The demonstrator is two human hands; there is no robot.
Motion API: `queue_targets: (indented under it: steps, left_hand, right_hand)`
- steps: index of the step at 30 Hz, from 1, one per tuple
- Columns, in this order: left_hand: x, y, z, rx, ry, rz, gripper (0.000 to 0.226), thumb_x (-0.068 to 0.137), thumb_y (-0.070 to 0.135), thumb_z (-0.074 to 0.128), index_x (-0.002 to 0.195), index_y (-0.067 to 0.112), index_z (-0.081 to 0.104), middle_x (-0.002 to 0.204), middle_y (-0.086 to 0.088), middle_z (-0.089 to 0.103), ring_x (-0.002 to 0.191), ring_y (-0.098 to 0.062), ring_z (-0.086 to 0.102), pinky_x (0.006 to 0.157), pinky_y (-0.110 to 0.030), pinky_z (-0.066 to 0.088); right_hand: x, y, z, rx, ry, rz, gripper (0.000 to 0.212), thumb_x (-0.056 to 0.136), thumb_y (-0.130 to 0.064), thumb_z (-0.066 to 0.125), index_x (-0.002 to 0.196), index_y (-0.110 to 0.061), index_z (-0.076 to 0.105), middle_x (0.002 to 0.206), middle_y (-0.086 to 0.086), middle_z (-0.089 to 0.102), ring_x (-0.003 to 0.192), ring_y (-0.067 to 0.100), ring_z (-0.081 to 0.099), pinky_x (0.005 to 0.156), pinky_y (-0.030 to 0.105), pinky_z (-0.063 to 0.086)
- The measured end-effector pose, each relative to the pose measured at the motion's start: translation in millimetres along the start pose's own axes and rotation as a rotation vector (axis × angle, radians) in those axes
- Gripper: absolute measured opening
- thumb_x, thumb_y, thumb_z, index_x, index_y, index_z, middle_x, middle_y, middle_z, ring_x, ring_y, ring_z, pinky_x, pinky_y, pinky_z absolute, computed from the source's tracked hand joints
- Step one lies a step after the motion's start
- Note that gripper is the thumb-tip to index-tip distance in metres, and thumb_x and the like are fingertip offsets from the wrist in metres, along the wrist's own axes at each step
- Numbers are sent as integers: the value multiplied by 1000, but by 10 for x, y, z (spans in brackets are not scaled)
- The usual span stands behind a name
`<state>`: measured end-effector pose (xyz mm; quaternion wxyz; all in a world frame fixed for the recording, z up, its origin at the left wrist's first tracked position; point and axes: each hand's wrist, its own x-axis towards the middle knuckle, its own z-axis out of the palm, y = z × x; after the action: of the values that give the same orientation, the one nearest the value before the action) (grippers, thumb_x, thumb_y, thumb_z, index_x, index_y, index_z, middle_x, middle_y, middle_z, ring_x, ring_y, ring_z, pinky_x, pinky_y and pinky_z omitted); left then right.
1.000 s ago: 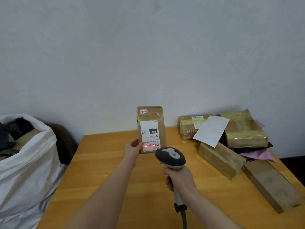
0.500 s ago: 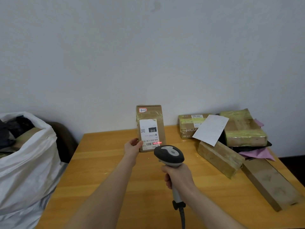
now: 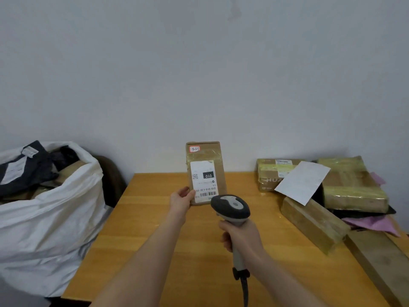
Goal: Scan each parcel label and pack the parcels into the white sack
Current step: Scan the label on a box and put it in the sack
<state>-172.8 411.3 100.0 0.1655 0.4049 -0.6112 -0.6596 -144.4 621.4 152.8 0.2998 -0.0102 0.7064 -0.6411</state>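
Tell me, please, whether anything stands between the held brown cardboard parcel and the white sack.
Nothing visible does: only wooden tabletop lies between the brown cardboard parcel in the left hand and the large white sack at left.

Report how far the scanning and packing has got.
Done: the white sack already holds several parcels. In hand: the left hand holds a brown parcel upright, label facing the scanner gripped by the right hand. Left: at least four boxes wait at the right end of the table.

The left hand (image 3: 182, 200) holds a parcel (image 3: 205, 172) upright; the right hand (image 3: 242, 237) grips a scanner (image 3: 230, 208) facing its label (image 3: 204, 181).
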Motion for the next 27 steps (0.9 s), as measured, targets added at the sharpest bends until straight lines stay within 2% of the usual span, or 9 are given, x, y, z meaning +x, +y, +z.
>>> queue_targets:
  steps: [3,7,9,12,14,16,19,24,27]
  left_hand:
    - [-62,53,-198,-24,48,10,41,91,11,63,129,4,50,109,-7,66,90,-20,64,70,-26,53]
    - [-139,178,-620,-60,134,33,40,91,16,64,128,8,52,111,-10,67,101,-27,65,85,-37,52]
    - [-149,278,-890,-91,175,54,41,90,19,65,128,10,53,107,-9,68,100,-26,65,85,-38,52]
    - [-130,472,-1373,-157,244,107,42,90,22,66,128,10,53,105,-6,68,92,-20,65,78,-32,53]
    - [-94,612,-1734,-185,280,140,42,90,24,66,128,10,54,105,-5,68,89,-18,65,73,-29,53]
    - [-28,735,-2118,-234,295,179,39,91,22,65,126,9,55,99,-5,70,87,-20,65,74,-32,54]
    - [148,919,-2732,-259,346,241,33,90,22,65,120,10,57,93,-2,71,84,-19,66,65,-25,56]
    - [687,1202,-3992,-182,454,326,41,86,27,70,122,12,60,100,-4,71,90,-19,68,77,-35,58]
    - [1011,1399,-4778,48,575,350,48,82,36,70,126,20,58,102,1,70,95,-16,67,88,-41,54]
  right_hand:
    - [47,-61,104,5,-60,-7,8,83,-9,67,76,-4,66,54,6,64,46,15,54,49,28,45]
    - [176,-214,424,-7,-141,-42,7,84,-8,68,88,-2,67,61,8,67,46,13,55,48,25,45]
    - [256,-321,669,2,-169,-57,8,84,-6,68,89,0,66,63,10,66,47,14,54,48,25,45]
    - [371,-533,1142,4,-208,-88,5,84,-5,69,86,-1,65,62,11,65,47,15,54,46,24,45]
    - [449,-692,1530,-2,-226,-119,7,84,-7,70,86,-2,66,64,11,66,49,16,56,48,25,47]
    - [508,-845,1981,-22,-249,-154,9,83,-10,71,85,-2,66,65,10,67,52,17,57,50,26,48]
    - [600,-1030,2767,-14,-303,-201,8,84,-12,71,84,-5,67,61,6,67,50,14,57,51,26,48]
    - [807,-1214,4226,25,-353,-182,7,82,-12,71,81,-6,67,56,5,66,49,14,56,50,25,49]
    - [933,-1269,4931,-7,-329,-150,16,82,-12,71,71,-3,65,61,10,65,54,19,57,60,34,52]
